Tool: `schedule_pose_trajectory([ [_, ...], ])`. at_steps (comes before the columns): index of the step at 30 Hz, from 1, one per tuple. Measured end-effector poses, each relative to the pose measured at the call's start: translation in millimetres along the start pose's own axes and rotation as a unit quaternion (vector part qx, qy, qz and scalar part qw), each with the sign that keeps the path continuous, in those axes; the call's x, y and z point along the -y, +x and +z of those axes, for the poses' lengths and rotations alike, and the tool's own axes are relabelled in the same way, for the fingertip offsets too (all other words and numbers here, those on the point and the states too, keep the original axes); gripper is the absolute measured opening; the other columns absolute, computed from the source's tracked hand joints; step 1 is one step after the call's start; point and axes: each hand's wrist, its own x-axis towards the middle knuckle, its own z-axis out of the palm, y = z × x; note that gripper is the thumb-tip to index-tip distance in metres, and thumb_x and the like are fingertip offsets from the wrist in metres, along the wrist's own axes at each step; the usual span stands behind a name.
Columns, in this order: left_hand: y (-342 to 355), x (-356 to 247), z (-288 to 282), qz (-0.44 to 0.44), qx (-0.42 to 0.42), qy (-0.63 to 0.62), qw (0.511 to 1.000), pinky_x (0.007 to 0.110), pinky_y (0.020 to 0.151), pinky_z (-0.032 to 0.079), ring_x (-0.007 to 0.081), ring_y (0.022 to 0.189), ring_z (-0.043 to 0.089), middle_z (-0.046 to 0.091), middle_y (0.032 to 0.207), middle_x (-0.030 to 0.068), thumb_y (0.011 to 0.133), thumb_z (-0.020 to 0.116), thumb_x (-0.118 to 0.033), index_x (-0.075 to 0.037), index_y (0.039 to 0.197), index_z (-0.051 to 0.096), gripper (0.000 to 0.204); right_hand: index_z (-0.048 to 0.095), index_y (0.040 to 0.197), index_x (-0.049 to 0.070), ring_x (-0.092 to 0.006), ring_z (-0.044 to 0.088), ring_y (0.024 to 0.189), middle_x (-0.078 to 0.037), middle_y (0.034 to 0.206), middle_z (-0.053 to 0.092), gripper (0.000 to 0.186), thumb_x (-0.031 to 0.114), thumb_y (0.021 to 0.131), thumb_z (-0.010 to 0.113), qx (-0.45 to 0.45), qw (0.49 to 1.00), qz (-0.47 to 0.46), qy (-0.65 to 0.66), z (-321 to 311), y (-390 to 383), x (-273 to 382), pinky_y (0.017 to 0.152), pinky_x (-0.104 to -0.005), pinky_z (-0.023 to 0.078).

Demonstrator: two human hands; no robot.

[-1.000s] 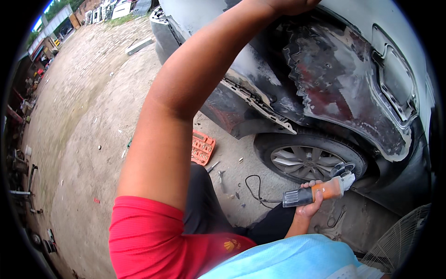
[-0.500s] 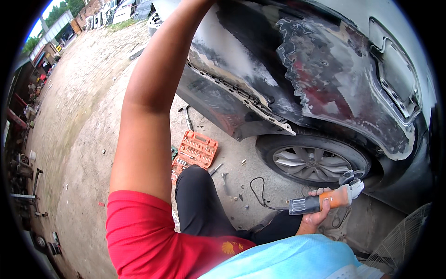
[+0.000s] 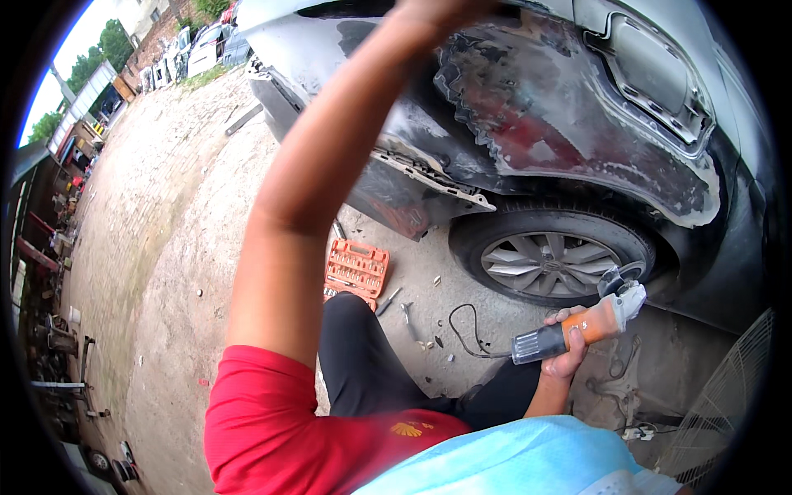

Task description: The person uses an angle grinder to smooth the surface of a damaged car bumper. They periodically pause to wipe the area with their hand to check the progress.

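My right hand [image 3: 568, 345] is closed around an orange and grey angle grinder [image 3: 577, 326], held low in front of the car's wheel [image 3: 551, 261], its disc end pointing toward the tyre. My left arm [image 3: 309, 206] reaches up across the view to the car's sanded, patchy quarter panel [image 3: 561, 124]. My left hand [image 3: 437, 10] is blurred and cut off at the top edge, so its fingers cannot be made out. I wear a red sleeve and dark trousers, with one knee [image 3: 351, 318] bent in front of me.
An open orange socket-set case [image 3: 356, 268] lies on the concrete beside my knee, with loose tools and a black cable [image 3: 466, 326] near it. A wire fan grille [image 3: 730, 404] stands at the lower right. Dirt yard and parked cars [image 3: 198, 49] stretch away to the left.
My raised left arm has swung to the right across the view. My right hand has lifted the grinder a little closer to the wheel. The view has shifted slightly.
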Motion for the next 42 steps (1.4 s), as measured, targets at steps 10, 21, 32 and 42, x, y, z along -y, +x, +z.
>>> schedule_pose_trajectory([
  [10, -6.4, -41.5, 49.1, 0.033, 0.039, -0.004, 0.999, 0.06, 0.129, 0.027, 0.051, 0.152, 0.041, 0.046, 0.162, 0.0326, 0.101, 0.065, -0.041, 0.008, 0.159, 0.045, 0.078, 0.053, 0.137, 0.006, -0.0221, 0.063, 0.103, -0.01, 0.112, 0.062, 0.056, 0.035, 0.093, 0.07, -0.042, 0.998, 0.001, 0.036, -30.1, -1.2, 5.4, 0.097, -0.0411, 0.056],
  [21, -50.4, 93.6, -10.6, -0.108, 0.02, 0.176, 0.978, 0.056, 0.128, 0.03, 0.0475, 0.152, 0.046, 0.056, 0.157, 0.0263, 0.109, 0.057, -0.03, 0.003, 0.155, 0.053, 0.057, 0.054, 0.136, 0.004, -0.0245, 0.062, 0.101, -0.011, 0.113, 0.06, 0.058, 0.033, 0.088, 0.068, -0.029, 0.996, 0.014, 0.083, -42.2, -13.4, 28.8, 0.093, -0.0421, 0.057],
  [32, 19.8, -125.6, 96.0, -0.064, 0.001, -0.121, 0.991, 0.057, 0.132, 0.025, 0.0461, 0.156, 0.04, 0.044, 0.165, 0.0315, 0.103, 0.062, -0.048, 0.007, 0.163, 0.039, 0.084, 0.055, 0.137, 0.006, -0.0244, 0.065, 0.103, -0.01, 0.113, 0.063, 0.052, 0.037, 0.097, 0.067, 0.004, 0.995, 0.008, 0.095, -55.1, -4.6, 33.3, 0.098, -0.0413, 0.055],
  [42, -41.8, -186.2, 45.7, 0.029, 0.183, -0.254, 0.949, 0.055, 0.136, 0.021, 0.0474, 0.164, 0.031, 0.033, 0.174, 0.0346, 0.103, 0.056, -0.066, 0.006, 0.169, 0.032, 0.1, 0.055, 0.135, 0.009, -0.0237, 0.065, 0.104, -0.009, 0.114, 0.064, 0.046, 0.031, 0.098, 0.07, -0.004, 0.992, 0.01, 0.129, -55.3, -2.7, 19.6, 0.102, -0.0428, 0.056],
])
